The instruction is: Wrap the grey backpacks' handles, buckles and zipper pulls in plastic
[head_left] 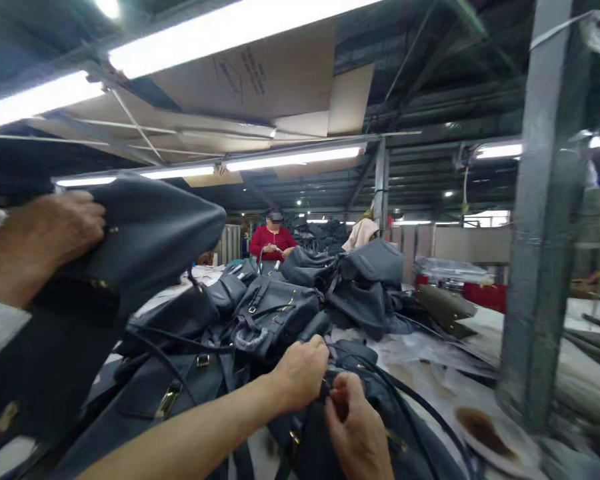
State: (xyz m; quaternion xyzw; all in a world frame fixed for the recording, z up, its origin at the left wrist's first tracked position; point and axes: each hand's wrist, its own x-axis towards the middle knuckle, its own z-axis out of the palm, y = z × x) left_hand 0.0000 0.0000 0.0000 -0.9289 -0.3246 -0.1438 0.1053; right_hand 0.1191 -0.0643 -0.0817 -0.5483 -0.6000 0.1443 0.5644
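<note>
Low in the middle lies a dark blue-grey handbag (410, 427) with long thin straps and gold-coloured fittings. My left hand (303, 373) reaches in from the lower left, its fingers closed at the top of this bag. Close against it, my right hand (357, 427) pinches with thumb and fingers. A small dark strap end (325, 390) shows between the two hands; its details are mostly hidden by the fingers. Another similar handbag (167, 380) with a gold clasp lies left of my forearm.
At the left a co-worker's hand (55, 233) holds up a large dark bag (165, 220). Several handbags (280, 307) are piled across the table. A person in red (273, 240) works beyond them. A metal post (535, 233) and a round dish (485, 437) stand at the right.
</note>
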